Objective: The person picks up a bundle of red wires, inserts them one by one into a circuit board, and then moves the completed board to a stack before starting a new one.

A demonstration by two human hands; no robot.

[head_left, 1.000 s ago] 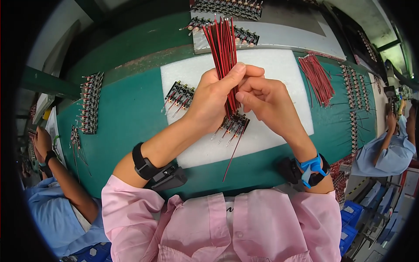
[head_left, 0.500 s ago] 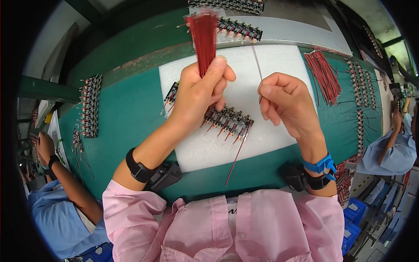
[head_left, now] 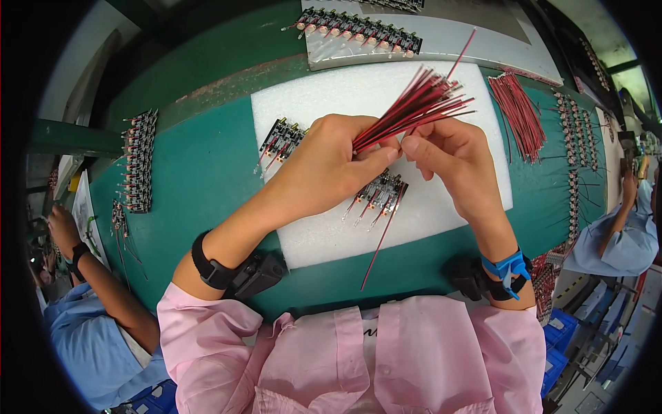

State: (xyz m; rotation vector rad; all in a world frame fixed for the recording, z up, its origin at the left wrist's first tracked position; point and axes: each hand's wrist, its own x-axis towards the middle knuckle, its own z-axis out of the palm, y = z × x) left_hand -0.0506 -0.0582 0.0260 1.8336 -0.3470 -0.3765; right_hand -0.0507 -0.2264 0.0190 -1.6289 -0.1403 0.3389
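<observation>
My left hand [head_left: 338,155] is closed round a bundle of red and black wires [head_left: 417,103], whose loose ends fan out toward the upper right. Close beside it, my right hand [head_left: 452,155] pinches a single wire [head_left: 462,52] that rises past the bundle. Both hands are over a white foam sheet [head_left: 317,245]. Beneath them lies a row of small circuit boards [head_left: 383,193], partly hidden by my left hand and wrist; its left end shows beyond the wrist. One long red wire [head_left: 376,255] trails from the row's right end toward me.
Another board row [head_left: 358,31] rests on a grey metal surface at the back. A second wire bundle [head_left: 517,117] lies right of the foam, near more board strips [head_left: 572,138]. At left stands a stack of boards [head_left: 140,162]. Co-workers in blue sit at both sides.
My left hand has lowered and tipped the wire bundle from upright toward the right, its ends spreading. My right hand, still pinching a wire, is now close to my left.
</observation>
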